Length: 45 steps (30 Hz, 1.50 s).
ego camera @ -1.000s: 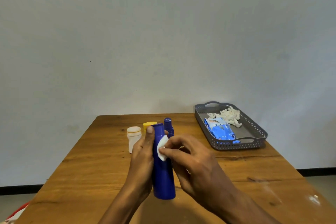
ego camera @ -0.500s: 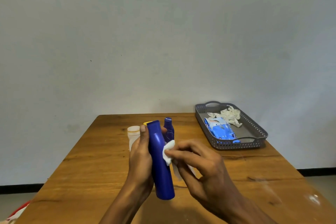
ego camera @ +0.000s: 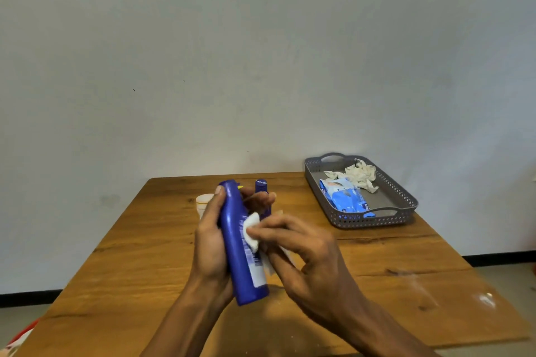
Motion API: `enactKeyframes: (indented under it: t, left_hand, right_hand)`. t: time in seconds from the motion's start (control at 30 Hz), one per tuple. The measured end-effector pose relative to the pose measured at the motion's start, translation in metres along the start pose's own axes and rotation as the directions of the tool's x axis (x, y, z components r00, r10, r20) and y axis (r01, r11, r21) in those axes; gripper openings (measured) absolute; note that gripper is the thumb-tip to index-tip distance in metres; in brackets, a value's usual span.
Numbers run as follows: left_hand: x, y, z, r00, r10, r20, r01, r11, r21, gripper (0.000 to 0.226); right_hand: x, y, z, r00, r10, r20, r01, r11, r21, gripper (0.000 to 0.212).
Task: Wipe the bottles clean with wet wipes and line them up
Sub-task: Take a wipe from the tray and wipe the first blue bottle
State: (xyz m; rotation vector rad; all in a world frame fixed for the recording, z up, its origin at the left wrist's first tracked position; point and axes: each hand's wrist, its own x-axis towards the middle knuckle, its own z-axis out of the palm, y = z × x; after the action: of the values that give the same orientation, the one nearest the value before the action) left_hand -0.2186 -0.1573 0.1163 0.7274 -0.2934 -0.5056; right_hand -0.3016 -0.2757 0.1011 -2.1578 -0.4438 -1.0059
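Blue bottle (ego camera: 242, 243), glossy plastic cylinder, long axis near upright, cap end tipped up and left, above wooden table (ego camera: 139, 255) | left hand (ego camera: 211, 240) wraps it | right hand (ego camera: 301, 252) pinches white wet wipe (ego camera: 251, 229) against its side

The left hand (ego camera: 213, 240) and the tall blue bottle (ego camera: 242, 243) it holds cover most of the white jar (ego camera: 203, 202) and all but a sliver of a yellow cap (ego camera: 240, 187). The small blue bottle (ego camera: 262, 187) shows only its top. The bottle's label is too blurred to read. The worktop (ego camera: 139, 255) runs off the lower edge, as do both forearms.
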Motion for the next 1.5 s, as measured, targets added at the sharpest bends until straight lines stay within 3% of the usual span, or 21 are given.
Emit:
enactKeyframes:
  t: [0.23,0.53,0.67,0.8,0.97,1.07,1.2,1.37,1.5]
  left_hand:
    - [0.008,0.006,-0.004,0.992,0.057,-0.115,-0.073,0.988,-0.133,0.038]
    - [0.003,-0.004,0.006,0.966,-0.052,-0.254,0.023,0.993,-0.115,0.034]
    - [0.006,0.0,0.0,0.928,-0.111,-0.356,0.048,0.982,-0.181,0.04]
    - [0.008,-0.002,-0.007,0.9,-0.205,-0.386,0.077,0.944,-0.322,0.037]
    - [0.015,-0.013,-0.017,0.882,-0.243,-0.403,0.106,0.937,-0.333,0.059]
    - [0.015,-0.012,-0.014,0.877,-0.24,-0.416,0.071,0.922,-0.382,0.052]
    - [0.013,-0.003,-0.015,0.884,-0.204,-0.42,0.009,0.906,-0.423,0.05]
    - [0.015,-0.012,-0.023,0.88,-0.165,-0.444,0.011,0.944,-0.33,0.051]
    - [0.02,-0.018,-0.033,0.872,-0.181,-0.455,0.033,0.949,-0.314,0.059]
  right_hand:
    - [-0.038,-0.012,-0.002,0.998,-0.064,0.001,0.064,0.998,0.023,0.023]
    - [-0.005,-0.014,-0.009,0.999,-0.013,0.034,0.012,0.999,0.033,0.031]
    - [-0.011,-0.015,-0.009,0.996,-0.088,-0.005,0.087,0.994,-0.064,0.031]
    - [-0.018,-0.011,-0.011,0.979,-0.174,0.103,0.194,0.951,-0.242,0.028]
    - [-0.009,-0.011,-0.014,0.967,-0.228,0.112,0.253,0.897,-0.363,0.028]
    - [-0.014,-0.007,-0.011,0.951,-0.248,0.182,0.305,0.846,-0.437,0.026]
    - [-0.029,0.007,-0.011,0.947,-0.222,0.234,0.305,0.854,-0.422,0.023]
    - [-0.014,-0.003,-0.016,0.961,-0.26,0.095,0.277,0.883,-0.379,0.027]
    - [-0.001,-0.008,-0.004,0.951,-0.28,0.133,0.309,0.841,-0.444,0.029]
